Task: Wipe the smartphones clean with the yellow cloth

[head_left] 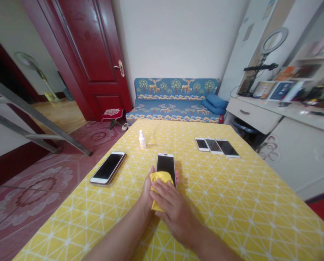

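Observation:
My left hand is wrapped round a white smartphone with a dark screen, its fingertips showing past the phone's right edge. On the lower part of that screen lies a folded yellow cloth. My right hand presses the cloth against the glass, fingers laid over it; the phone's lower end is hidden beneath hand and cloth. Further left, a second smartphone rests face up near the table edge. A small white spray bottle stands upright beyond my hands.
Three phones lie side by side at the back right: a small one, a middle one and a larger one. A yellow patterned cloth covers the table. Behind it stands a blue sofa; a white cabinet is on the right.

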`<action>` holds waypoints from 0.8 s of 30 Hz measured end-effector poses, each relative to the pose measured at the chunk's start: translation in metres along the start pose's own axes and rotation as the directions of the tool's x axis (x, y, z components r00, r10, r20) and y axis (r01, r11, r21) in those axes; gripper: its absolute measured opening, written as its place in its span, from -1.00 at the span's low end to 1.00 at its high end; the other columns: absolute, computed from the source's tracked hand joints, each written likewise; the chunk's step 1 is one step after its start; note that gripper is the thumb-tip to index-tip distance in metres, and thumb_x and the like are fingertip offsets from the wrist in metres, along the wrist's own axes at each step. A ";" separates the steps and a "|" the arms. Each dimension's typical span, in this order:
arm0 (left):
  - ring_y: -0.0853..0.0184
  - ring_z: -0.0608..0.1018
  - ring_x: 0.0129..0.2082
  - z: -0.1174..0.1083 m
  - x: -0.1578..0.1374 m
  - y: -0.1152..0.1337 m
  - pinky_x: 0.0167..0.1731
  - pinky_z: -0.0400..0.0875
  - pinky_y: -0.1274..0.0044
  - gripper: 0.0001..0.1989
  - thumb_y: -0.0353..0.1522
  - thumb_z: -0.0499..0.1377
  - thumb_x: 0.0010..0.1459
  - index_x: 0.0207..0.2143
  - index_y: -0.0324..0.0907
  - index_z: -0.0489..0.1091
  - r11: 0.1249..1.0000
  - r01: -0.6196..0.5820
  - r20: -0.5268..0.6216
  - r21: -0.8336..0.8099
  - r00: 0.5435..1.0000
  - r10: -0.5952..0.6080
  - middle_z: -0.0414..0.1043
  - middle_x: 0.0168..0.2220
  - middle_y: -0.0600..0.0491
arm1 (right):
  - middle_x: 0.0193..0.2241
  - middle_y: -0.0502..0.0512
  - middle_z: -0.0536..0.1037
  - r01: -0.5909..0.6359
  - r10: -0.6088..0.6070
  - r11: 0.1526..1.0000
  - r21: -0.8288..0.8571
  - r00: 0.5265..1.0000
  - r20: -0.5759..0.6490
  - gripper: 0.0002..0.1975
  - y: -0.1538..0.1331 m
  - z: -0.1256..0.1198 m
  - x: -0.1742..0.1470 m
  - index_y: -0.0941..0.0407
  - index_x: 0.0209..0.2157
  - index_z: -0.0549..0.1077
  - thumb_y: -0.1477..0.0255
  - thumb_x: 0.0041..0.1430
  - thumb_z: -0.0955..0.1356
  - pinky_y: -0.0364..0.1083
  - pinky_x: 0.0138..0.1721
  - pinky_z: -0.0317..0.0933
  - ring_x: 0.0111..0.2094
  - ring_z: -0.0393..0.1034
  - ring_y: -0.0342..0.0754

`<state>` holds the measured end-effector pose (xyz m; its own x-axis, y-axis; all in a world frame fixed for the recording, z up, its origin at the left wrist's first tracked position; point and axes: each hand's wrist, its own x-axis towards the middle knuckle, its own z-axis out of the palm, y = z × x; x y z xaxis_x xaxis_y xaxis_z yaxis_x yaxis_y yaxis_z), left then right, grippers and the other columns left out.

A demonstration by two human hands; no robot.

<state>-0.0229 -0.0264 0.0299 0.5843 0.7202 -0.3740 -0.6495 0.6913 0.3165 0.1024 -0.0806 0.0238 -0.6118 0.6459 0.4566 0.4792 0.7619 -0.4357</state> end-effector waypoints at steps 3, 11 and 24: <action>0.30 0.59 -0.37 0.001 0.000 -0.003 -0.17 0.42 0.50 -0.36 0.05 -0.04 0.16 -0.24 -0.38 0.43 0.998 -0.059 0.026 0.009 0.998 0.058 0.54 -0.42 -0.09 | 0.32 0.08 0.03 -0.072 0.077 0.990 -0.121 0.996 0.035 -0.46 0.004 0.001 0.003 0.04 0.31 -0.02 0.37 0.35 0.16 0.17 0.29 -0.10 0.33 -0.14 0.01; 0.16 0.41 0.11 0.014 0.000 -0.020 0.20 0.10 0.36 -0.41 -0.03 0.00 0.21 0.09 -0.28 0.32 0.971 -0.205 -0.013 0.120 0.978 0.208 0.44 0.04 -0.15 | 0.35 0.06 -0.16 -0.249 0.232 0.914 -0.321 0.968 -0.091 -0.34 0.021 -0.004 0.000 0.03 0.34 -0.20 0.20 0.32 0.16 0.26 0.29 -0.20 0.35 -0.33 0.10; 0.11 0.57 -0.18 0.010 0.000 -0.033 -0.18 0.37 0.35 -0.28 0.11 -0.11 0.16 0.13 -0.19 0.31 0.858 -0.160 0.099 0.489 0.987 0.128 0.54 -0.16 -0.19 | 0.37 0.12 -0.26 -0.379 0.296 0.909 -0.173 0.880 -0.371 -0.30 0.045 -0.011 0.001 0.06 0.34 -0.35 0.25 0.33 0.15 0.28 0.29 -0.24 0.36 -0.42 0.13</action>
<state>0.0031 -0.0488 0.0282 0.5417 0.8049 -0.2423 -0.4127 0.5058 0.7575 0.1305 -0.0452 0.0134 -0.1631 0.8121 0.5603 0.7760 0.4563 -0.4354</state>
